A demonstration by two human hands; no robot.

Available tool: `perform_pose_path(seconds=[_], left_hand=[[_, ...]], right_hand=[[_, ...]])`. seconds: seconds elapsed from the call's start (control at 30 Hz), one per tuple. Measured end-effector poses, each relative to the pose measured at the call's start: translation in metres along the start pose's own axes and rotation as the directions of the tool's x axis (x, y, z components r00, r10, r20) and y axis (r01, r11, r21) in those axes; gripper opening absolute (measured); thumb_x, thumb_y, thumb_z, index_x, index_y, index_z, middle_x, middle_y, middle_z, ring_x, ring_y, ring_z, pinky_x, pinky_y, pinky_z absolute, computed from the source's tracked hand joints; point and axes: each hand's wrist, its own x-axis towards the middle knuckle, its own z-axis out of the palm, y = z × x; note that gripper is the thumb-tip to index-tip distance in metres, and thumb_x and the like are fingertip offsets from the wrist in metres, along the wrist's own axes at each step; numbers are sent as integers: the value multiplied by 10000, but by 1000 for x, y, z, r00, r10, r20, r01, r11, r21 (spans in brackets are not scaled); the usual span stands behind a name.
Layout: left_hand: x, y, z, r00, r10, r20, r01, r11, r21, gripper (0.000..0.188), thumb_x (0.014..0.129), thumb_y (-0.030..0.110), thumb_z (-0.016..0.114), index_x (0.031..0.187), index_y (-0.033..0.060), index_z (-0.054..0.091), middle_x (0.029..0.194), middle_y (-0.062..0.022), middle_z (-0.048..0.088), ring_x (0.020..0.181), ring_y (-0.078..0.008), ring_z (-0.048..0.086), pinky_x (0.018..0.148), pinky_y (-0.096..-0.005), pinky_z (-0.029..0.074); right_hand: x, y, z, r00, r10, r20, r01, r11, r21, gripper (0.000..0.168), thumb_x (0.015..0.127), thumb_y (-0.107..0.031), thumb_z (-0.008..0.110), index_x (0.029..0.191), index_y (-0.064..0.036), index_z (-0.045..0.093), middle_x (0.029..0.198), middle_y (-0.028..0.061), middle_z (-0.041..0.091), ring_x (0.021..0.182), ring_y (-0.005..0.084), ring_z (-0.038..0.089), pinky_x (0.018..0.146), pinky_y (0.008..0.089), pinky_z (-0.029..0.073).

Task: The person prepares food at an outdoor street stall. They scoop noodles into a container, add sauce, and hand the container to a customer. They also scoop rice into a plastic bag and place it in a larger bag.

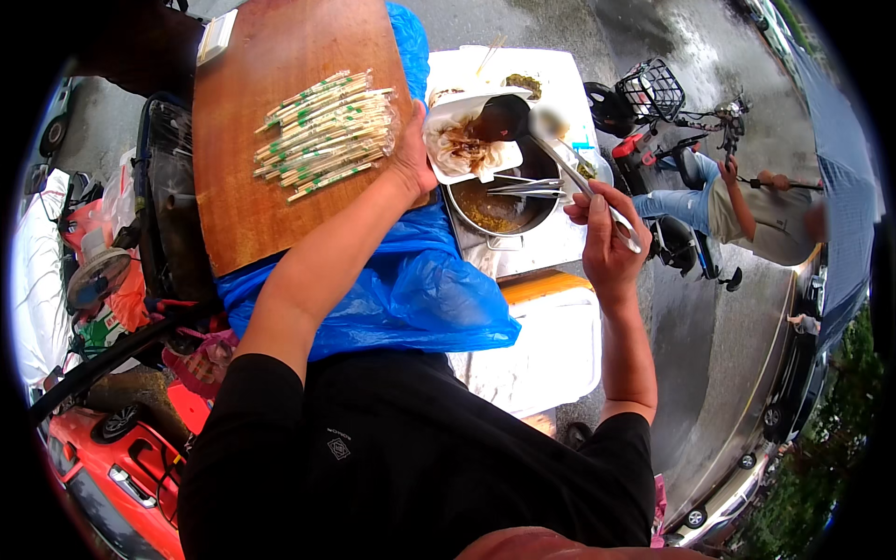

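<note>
My left hand (418, 155) grips a white foam takeaway box (439, 126) by its side, lid folded back. Pale food (458, 145) streaked with dark brown sauce lies inside it. In my right hand (610, 241) is the handle of a metal ladle (570, 171). Its dark bowl (500, 119) tips over the box. Below them stands a steel pot (483, 220) of brown liquid with yellowish bits, partly hidden by the box. Metal tongs (525, 187) rest across the pot.
Wrapped chopsticks (332, 133) lie on a wooden board (238, 231) at left, with blue plastic (420, 294) along its edge. A white lidded container (539, 343) is near my body. A person with an umbrella (840, 175) is by an electric bike (686, 140) on wet pavement.
</note>
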Motion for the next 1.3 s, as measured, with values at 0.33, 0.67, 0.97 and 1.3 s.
perform_pose_path(seconds=[0.33,0.67,0.97,1.3], left_hand=[[8,7,-6,999,12,-45,-13,1000,-22,909,940,759,332,1489,40,429,1476,-203,500,1352,-405,490,1149,-547,380],[6,15,-8,985,80,-154,-71,995,63,889,922,766,405,1461,62,463,1449,-197,525,1318,-412,516,1105,-592,408],[-12,25,-10,989,44,-139,-33,996,77,866,944,757,358,1483,84,433,1467,-178,512,1326,-409,507,1115,-587,399],[-23,32,-13,973,91,-211,-71,992,101,892,926,775,378,1471,72,453,1469,-178,512,1341,-403,496,1117,-583,399]], right_hand=[[-13,14,-14,985,-171,-12,166,970,-177,188,986,11,548,1127,49,666,904,167,744,808,217,757,710,300,606],[-12,158,3,914,324,-242,-244,919,309,250,1048,-125,533,1222,40,602,958,168,716,786,185,721,706,301,612],[-38,303,70,989,107,-101,-136,927,-351,201,1014,-124,585,1179,-33,658,907,110,711,764,138,697,694,291,554],[-15,208,20,781,579,-237,-390,746,539,244,1030,-128,532,1204,41,563,926,186,690,732,220,717,651,309,611]])
